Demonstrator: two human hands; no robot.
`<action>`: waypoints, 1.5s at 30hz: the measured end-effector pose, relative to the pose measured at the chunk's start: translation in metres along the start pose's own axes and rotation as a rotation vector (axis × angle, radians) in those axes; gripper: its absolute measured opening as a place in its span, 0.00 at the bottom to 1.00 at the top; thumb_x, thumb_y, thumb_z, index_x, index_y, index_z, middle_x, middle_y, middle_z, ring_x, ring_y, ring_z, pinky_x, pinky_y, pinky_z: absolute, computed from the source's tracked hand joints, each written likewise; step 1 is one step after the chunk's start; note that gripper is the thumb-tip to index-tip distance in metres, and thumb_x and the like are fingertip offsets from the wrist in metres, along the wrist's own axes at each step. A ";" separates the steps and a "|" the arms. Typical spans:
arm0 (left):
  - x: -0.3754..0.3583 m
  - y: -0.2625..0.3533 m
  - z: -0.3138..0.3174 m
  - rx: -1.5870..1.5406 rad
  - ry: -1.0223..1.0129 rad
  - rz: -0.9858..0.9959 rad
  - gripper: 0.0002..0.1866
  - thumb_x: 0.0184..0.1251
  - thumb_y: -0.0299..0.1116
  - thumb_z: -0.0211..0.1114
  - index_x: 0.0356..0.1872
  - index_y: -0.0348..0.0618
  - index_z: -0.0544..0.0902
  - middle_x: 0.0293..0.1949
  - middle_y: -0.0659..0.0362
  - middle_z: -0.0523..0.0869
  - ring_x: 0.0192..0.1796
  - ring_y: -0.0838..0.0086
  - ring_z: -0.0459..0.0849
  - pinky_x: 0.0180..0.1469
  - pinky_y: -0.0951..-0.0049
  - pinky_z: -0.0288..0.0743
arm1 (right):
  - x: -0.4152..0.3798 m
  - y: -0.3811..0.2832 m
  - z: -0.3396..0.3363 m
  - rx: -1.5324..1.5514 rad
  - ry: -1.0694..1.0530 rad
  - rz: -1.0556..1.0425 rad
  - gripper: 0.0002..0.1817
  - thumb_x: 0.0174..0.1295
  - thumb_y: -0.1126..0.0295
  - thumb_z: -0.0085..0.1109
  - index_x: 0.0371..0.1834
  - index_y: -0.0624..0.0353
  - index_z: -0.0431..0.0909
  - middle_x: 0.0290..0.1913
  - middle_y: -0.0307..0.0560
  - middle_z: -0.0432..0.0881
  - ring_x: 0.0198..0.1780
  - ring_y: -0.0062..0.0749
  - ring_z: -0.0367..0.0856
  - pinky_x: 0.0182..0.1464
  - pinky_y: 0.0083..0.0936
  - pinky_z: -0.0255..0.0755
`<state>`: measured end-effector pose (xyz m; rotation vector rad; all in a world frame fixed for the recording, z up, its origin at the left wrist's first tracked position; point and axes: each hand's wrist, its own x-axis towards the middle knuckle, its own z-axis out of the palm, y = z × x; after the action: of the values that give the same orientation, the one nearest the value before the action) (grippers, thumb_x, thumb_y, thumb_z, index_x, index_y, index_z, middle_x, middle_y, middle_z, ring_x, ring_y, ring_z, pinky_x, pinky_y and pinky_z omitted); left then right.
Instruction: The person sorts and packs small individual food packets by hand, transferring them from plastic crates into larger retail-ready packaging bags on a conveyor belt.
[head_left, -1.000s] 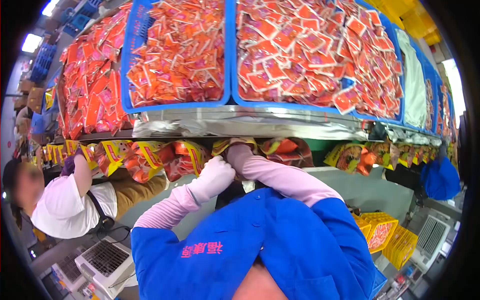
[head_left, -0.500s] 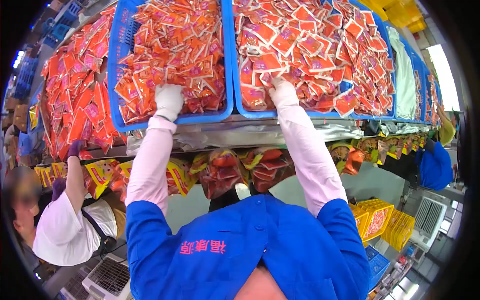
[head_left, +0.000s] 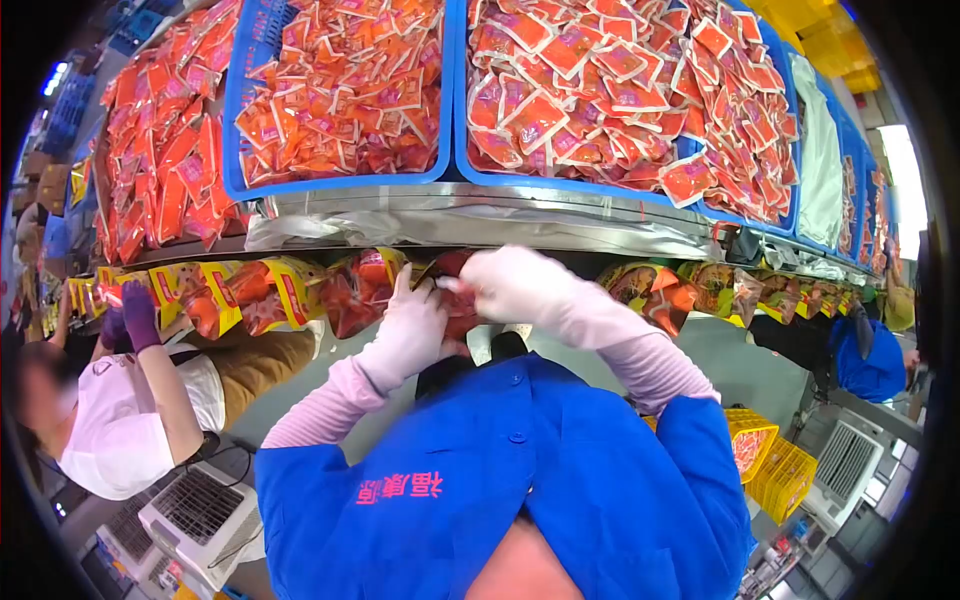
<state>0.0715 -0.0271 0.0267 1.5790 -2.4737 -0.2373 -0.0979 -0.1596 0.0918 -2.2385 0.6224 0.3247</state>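
My left hand (head_left: 412,318), in a white glove, is wrapped round the near left side of a packaging bag (head_left: 459,312) with red contents, which hangs in the row below the table edge. My right hand (head_left: 505,285), gloved too and slightly blurred, is closed at the mouth of this bag. Whatever lies in its fingers is hidden. Just left of my left hand hangs another filled bag (head_left: 352,295). Beyond both hands, red-and-white sachets (head_left: 540,115) fill a blue crate (head_left: 600,188). A second blue crate (head_left: 340,187) holds more of them.
A metal ledge (head_left: 400,205) with plastic film runs between crates and bags. To the left, a co-worker (head_left: 130,430) with purple gloves handles a bag. Another person in blue (head_left: 865,355) stands at far right. Yellow crates (head_left: 785,480) are behind me on the right.
Both my hands have come back from the sachets in the two crates to a bag in the hanging row. The co-worker's purple-gloved hands have also moved to the bags.
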 end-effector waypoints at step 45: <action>0.068 0.037 0.036 -0.068 -0.111 0.387 0.04 0.50 0.31 0.62 0.20 0.50 0.82 0.22 0.59 0.80 0.34 0.65 0.83 0.67 0.54 0.70 | 0.019 0.105 0.125 -0.094 -0.166 0.533 0.15 0.63 0.60 0.57 0.44 0.50 0.91 0.50 0.54 0.88 0.53 0.43 0.88 0.52 0.38 0.81</action>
<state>0.0024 -0.0722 0.0056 1.0566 -2.7577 -0.3497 -0.1414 -0.1338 -0.0645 -2.0727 1.1278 0.8100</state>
